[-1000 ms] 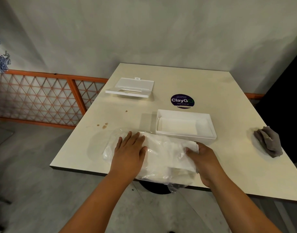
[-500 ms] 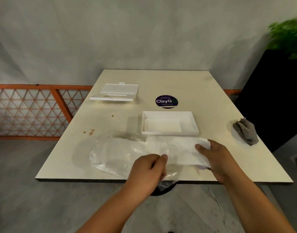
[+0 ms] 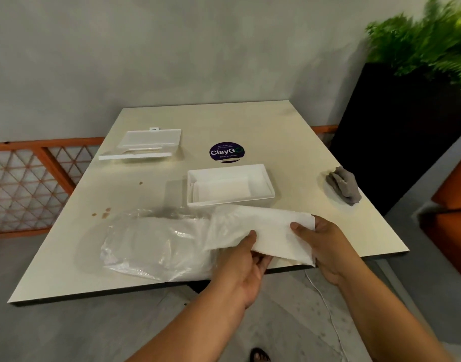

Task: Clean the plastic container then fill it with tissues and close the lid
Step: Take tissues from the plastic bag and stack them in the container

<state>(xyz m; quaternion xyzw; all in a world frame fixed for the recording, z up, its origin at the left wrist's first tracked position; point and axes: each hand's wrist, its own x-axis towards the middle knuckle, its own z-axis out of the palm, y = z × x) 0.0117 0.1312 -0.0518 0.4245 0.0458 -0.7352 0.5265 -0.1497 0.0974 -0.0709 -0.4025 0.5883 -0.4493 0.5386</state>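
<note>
Grey walls surround a cream worktop point(image 3: 289, 131). Both the left hand point(image 3: 246, 257) and the right hand point(image 3: 318, 239) grip a stack of white tissues point(image 3: 266, 226) over its near edge, beside their clear wrapper point(image 3: 151, 244), apparently ready for the open plastic container point(image 3: 230, 185) just beyond. Its lid point(image 3: 146, 145) lies well apart, far left.

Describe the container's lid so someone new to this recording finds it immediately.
On the cream table, look to the far left corner, left of the round purple sticker. The lid lies there alone: flat, white, far shallower than the open container.
</note>
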